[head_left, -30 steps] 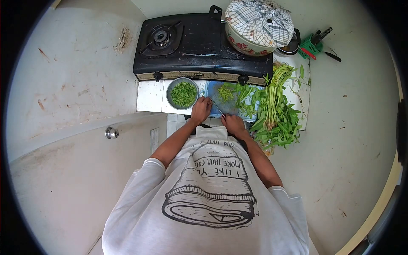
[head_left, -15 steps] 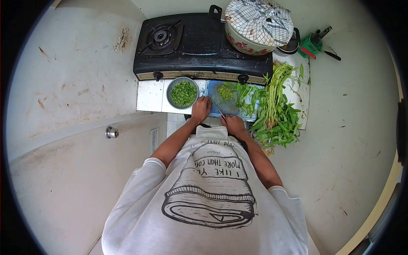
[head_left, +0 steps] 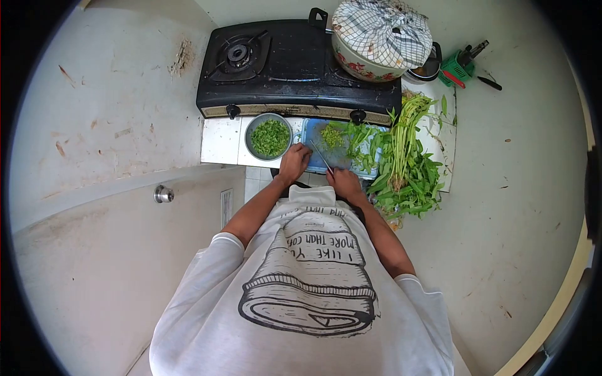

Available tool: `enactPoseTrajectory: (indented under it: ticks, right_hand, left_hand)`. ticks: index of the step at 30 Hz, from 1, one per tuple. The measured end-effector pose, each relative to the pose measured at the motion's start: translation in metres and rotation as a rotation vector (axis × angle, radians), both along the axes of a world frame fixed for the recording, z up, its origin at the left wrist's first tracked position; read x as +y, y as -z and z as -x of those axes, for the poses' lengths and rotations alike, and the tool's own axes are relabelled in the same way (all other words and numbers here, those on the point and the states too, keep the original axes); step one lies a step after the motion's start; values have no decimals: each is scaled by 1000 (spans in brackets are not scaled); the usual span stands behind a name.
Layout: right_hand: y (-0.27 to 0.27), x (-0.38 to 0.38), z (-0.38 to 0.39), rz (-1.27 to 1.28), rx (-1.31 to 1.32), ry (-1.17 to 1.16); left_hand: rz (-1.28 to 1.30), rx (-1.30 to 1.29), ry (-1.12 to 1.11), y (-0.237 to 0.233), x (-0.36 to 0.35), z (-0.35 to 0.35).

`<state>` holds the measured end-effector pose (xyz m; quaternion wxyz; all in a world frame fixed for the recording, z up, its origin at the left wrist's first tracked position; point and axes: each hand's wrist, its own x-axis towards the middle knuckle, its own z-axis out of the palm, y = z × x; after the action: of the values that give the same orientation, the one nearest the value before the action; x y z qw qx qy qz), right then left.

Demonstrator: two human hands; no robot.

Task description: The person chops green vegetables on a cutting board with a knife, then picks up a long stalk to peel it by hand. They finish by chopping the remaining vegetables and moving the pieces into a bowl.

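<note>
The right hand (head_left: pixel 343 182) is closed around a knife (head_left: pixel 321 156), its blade laid across the blue cutting board (head_left: pixel 342 161). The left hand (head_left: pixel 295 161) is curled at the board's left edge, beside the bowl (head_left: pixel 251 128); what it grips cannot be told. Fingertips should be kept tucked, and cuts made short and even. The greens (head_left: pixel 360 141) on the board are leafy, thin-stemmed, partly chopped fine.

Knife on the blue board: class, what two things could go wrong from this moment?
1. The knife lies right beside the left hand; a slip by the right hand gripping it could cut fingers.
2. The leafy bundle appears to overhang the near edge of the counter and may slide off.
</note>
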<state>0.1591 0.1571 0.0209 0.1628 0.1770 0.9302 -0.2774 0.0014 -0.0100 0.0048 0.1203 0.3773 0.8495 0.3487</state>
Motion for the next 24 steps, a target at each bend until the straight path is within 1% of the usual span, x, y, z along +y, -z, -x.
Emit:
enactPoseTrajectory:
  ticks: [5, 11, 14, 17, 20, 24]
  right_hand:
    - [-6, -1, -2, 46, 16, -27]
    - [0, -5, 7, 23, -15, -19]
    - [8, -8, 12, 6, -1, -28]
    - [4, -4, 9, 29, -49, -25]
    - [2, -2, -2, 15, -14, -4]
    - [2, 0, -4, 33, -4, -4]
  left_hand:
    - [-15, -33, 0, 1, -1, 0]
    - [-21, -100, -3, -11, -2, 0]
    - [-61, -60, -3, -1, -2, 1]
    - [-76, -83, -2, -10, 0, 0]
    - [-118, -74, 8, -7, -1, 0]
    - [-98, -207, -77, -2, -1, -1]
